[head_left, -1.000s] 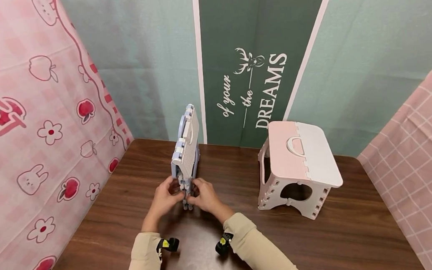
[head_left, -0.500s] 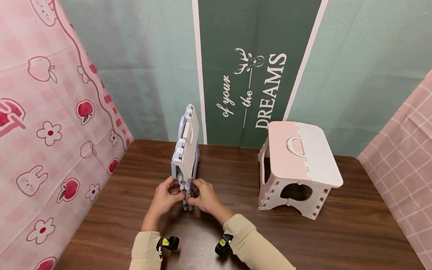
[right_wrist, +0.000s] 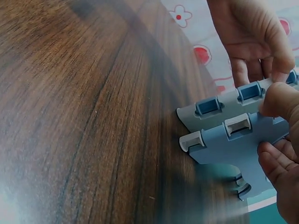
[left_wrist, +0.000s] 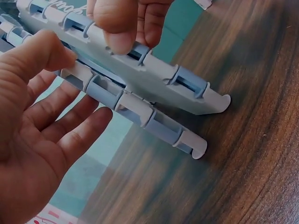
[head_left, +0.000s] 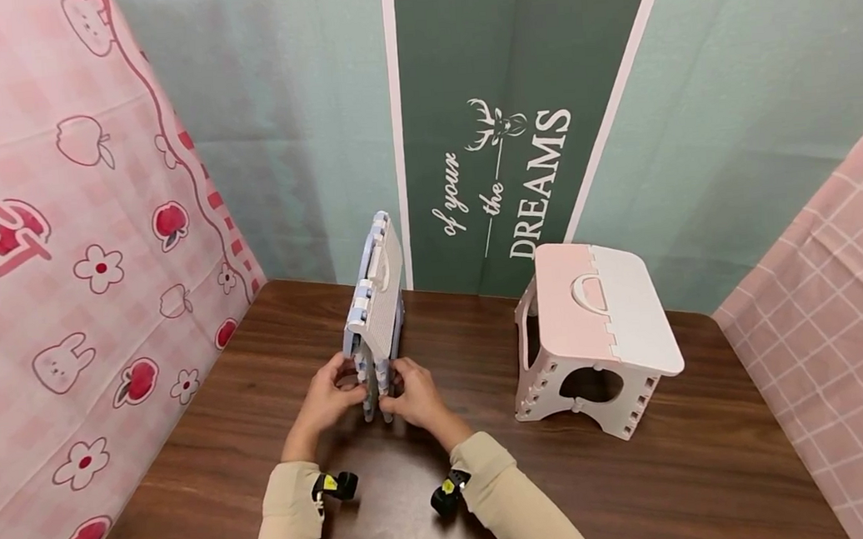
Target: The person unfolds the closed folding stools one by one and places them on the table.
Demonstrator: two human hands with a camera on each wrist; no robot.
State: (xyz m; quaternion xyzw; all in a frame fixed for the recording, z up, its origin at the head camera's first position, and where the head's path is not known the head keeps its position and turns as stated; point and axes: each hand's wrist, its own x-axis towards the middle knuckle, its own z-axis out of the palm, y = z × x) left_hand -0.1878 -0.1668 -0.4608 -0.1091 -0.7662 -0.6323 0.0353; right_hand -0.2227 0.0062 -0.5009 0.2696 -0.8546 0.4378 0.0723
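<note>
A blue and white folding step stool [head_left: 383, 306] stands upright on the table, folded nearly flat. My left hand [head_left: 328, 404] pinches the left leg panel [left_wrist: 154, 123] between thumb and fingers. With thumb and fingers, my right hand [head_left: 418, 397] grips the other leg panel [right_wrist: 224, 147]. A narrow gap separates the two panels at the near end, as both wrist views show. The panels' lower ends touch the wood. In the head view, the hands hide part of the near edges.
A pink and white step stool [head_left: 593, 317] stands unfolded to the right on the brown wooden table [head_left: 716, 467]. Behind is a green cloth backdrop [head_left: 301, 128] with lettering; pink patterned cloths hang at the left [head_left: 127, 324] and right [head_left: 847, 299].
The two leg panels have come apart slightly at the near end. My right hand has shifted a little to the right with its panel; the left hand stays about where it was.
</note>
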